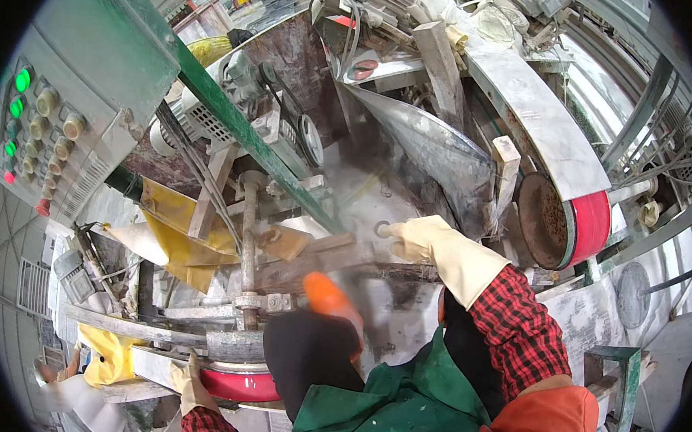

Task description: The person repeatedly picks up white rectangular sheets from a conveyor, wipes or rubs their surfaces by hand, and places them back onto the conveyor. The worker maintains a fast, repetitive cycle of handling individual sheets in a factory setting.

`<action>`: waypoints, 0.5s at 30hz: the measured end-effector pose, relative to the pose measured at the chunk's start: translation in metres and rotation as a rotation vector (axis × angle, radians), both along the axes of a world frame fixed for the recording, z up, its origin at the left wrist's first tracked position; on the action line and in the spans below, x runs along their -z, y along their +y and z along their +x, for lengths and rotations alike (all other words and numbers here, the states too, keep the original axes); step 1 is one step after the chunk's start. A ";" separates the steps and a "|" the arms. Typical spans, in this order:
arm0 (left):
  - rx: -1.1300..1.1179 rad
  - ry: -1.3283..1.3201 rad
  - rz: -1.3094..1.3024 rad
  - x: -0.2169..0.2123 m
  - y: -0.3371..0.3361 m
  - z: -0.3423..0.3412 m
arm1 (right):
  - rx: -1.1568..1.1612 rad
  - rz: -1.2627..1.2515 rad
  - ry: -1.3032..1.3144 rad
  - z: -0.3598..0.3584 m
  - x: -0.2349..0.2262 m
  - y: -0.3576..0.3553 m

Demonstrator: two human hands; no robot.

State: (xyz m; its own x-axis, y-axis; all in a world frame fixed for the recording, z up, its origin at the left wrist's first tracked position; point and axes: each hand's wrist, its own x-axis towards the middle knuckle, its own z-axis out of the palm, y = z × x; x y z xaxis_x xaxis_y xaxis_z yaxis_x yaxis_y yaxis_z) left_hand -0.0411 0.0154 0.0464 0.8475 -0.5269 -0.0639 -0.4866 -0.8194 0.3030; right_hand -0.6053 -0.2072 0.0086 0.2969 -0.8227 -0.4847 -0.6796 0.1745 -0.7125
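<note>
My right hand (pixel 425 240), in a cream rubber glove with a red checked sleeve, is closed on the end of a long brownish stone piece (pixel 318 258). The piece lies blurred in a haze of spray at the middle of the machine. An orange rounded part (pixel 327 296) and a black covering (pixel 306 355) sit just below it. My left hand (pixel 188 384), also gloved, rests low at the left against a pale slab edge (pixel 147 363), beside a red wheel (pixel 239 384). Its grip is hidden.
A grey control box (pixel 89 74) with green and beige buttons hangs at the left. A wide grey belt (pixel 533 109) runs over a red-rimmed wheel (pixel 589 225) at the right. A motor (pixel 233 105), a green beam (pixel 239 130) and yellow sheeting (pixel 174 231) crowd the middle left.
</note>
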 end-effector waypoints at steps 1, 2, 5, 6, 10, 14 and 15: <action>0.020 0.028 -0.047 -0.004 0.001 -0.009 | 0.128 0.207 -0.103 0.003 0.005 -0.004; 0.040 0.055 -0.093 -0.009 0.003 -0.018 | -0.184 -0.216 0.107 0.001 0.026 -0.004; 0.017 -0.051 -0.055 0.025 -0.005 0.019 | 0.012 -0.188 -0.252 -0.007 0.081 -0.015; -0.072 -0.056 -0.122 0.031 0.007 0.048 | 0.108 -0.032 -0.261 0.013 0.060 -0.015; 0.093 0.053 -0.469 0.053 0.007 0.073 | 0.122 -0.147 -0.198 0.007 0.062 -0.015; 0.095 0.596 -0.808 -0.002 0.010 0.024 | 0.091 -0.029 -0.053 0.002 0.045 -0.013; 0.089 0.707 -0.867 -0.035 0.012 -0.008 | 0.150 -0.042 -0.150 0.004 0.050 -0.012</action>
State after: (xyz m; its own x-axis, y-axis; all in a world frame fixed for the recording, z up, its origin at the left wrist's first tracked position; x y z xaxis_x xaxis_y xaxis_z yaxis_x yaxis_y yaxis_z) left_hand -0.0491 0.0275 0.0814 0.7232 -0.6837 -0.0981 -0.0255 -0.1684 0.9854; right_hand -0.6009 -0.2193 -0.0416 0.2358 -0.8817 -0.4087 -0.5337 0.2341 -0.8127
